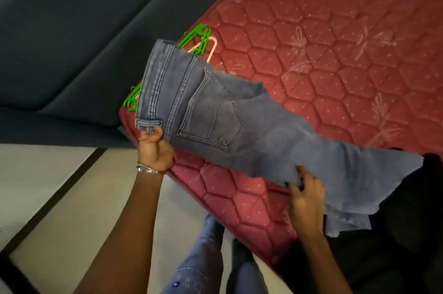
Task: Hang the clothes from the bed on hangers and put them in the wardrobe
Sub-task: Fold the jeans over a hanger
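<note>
A pair of faded blue jeans (215, 121) is held up over the red quilted mattress (335, 42), back pocket facing me. My left hand (154, 147) grips the waistband near a belt loop. My right hand (305, 195) holds the lower edge of the leg, fingers curled into the cloth. Green hangers (199, 38) and a pale pink hanger (212, 50) lie on the mattress behind the waistband, mostly hidden by the jeans. More green hanger parts (130, 99) stick out at the mattress corner.
A dark garment (395, 233) lies on the mattress at lower right under the jeans' leg. A dark blue padded headboard (72, 30) fills the upper left. Pale floor tiles (60, 210) with a dark strip lie below. My legs (203, 257) stand beside the mattress edge.
</note>
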